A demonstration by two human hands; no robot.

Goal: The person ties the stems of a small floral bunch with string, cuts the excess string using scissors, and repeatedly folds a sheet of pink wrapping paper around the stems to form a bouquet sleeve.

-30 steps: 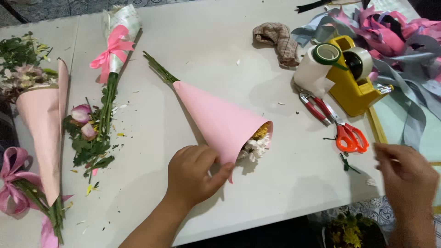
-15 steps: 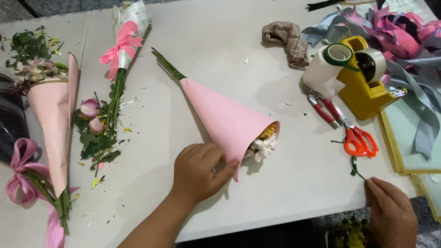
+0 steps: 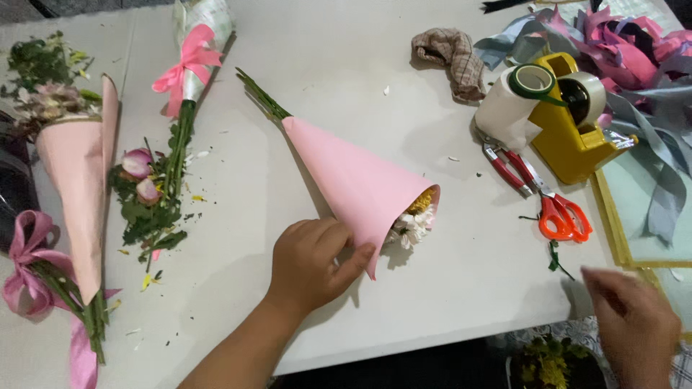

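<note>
The wide end of a pink paper cone (image 3: 353,180) is pinned against the white table (image 3: 346,65) by the left hand (image 3: 313,263), whose fingers are curled and whose thumb is pressed on the paper's lower corner. The cone is laid slantwise across the middle of the table; white and yellow flowers (image 3: 414,220) are seen at its open mouth, just beside the thumb, and green stems (image 3: 261,94) are seen at its narrow tip. The right hand (image 3: 634,320) is blurred at the table's near right edge, nothing is seen in it, and whether its fingers are spread cannot be told. Nearest to it, orange-handled scissors (image 3: 562,216) and red pliers (image 3: 508,164) are laid before a yellow tape dispenser (image 3: 577,140). Well apart on the left, a second pink-wrapped bouquet (image 3: 76,180) is laid beside loose rosebuds (image 3: 140,176).
</note>
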